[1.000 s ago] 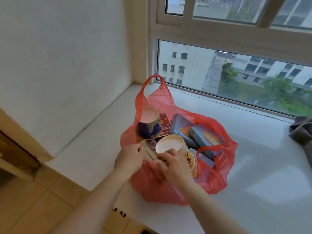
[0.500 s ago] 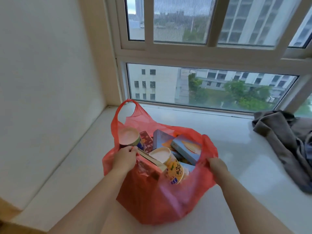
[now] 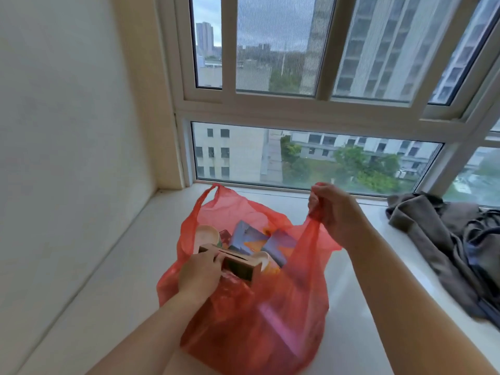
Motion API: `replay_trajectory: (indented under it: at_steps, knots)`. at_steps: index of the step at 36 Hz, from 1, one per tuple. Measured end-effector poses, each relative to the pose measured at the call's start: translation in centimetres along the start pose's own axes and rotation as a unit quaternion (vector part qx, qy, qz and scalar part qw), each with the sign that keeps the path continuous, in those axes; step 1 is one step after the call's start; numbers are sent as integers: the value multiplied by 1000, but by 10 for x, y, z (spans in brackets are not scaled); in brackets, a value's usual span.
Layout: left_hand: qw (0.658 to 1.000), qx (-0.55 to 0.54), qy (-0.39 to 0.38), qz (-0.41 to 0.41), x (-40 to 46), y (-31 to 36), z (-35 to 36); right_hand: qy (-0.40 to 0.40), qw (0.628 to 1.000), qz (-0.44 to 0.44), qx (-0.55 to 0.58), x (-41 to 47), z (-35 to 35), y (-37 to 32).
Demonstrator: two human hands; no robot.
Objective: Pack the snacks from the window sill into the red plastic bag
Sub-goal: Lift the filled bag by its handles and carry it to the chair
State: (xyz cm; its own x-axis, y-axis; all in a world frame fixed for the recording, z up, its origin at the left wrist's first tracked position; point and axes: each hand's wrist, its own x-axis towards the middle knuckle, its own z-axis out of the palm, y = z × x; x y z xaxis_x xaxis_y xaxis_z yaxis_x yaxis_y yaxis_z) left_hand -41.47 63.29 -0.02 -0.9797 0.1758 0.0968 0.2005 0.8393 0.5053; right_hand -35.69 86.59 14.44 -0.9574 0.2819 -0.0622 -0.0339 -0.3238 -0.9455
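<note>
The red plastic bag stands on the white window sill, full of snacks. Inside it I see a paper cup, blue boxes and a tan box near the front. My left hand grips the tan box at the bag's near rim. My right hand grips the bag's right handle and holds it pulled up. The bag's left handle stands up free at the back.
A grey-brown heap of clothing lies on the sill at the right. The window frame runs behind the bag and a wall closes off the left side.
My right hand has taken the bag's right handle and lifted it up and to the right. My left hand stays on the tan box at the front. The view has tilted up.
</note>
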Motion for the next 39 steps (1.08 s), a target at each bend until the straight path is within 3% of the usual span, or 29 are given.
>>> replay_trajectory:
  at_steps: [4,7,10,13,15,19,22,24,30,39]
  knots:
    - [996,34,60,62,12,-2,-8,55,994,-23,-88,10,6,-3]
    - [961,147,151,179,35,-8,-15,60,990,-16,-129,17,12,-2]
    - [940,177,209,203,67,-16,-19,61,981,-15,-181,21,15,3]
    - [951,233,129,157,89,-11,-29,64,978,-15,-196,22,19,3]
    - [954,269,34,128,100,-4,-31,64,974,-12,-217,23,21,2]
    - [930,318,-116,142,107,4,-22,70,966,-5,-248,23,23,2]
    - [922,323,-145,156,106,8,-15,78,964,-6,-253,25,24,5]
    - [935,292,-145,139,106,15,-12,86,962,-5,-259,28,24,6]
    - [989,54,-116,67,111,43,-19,93,957,46,-271,36,18,6]
    - [991,-103,41,81,99,104,-50,123,943,105,-290,48,0,1]
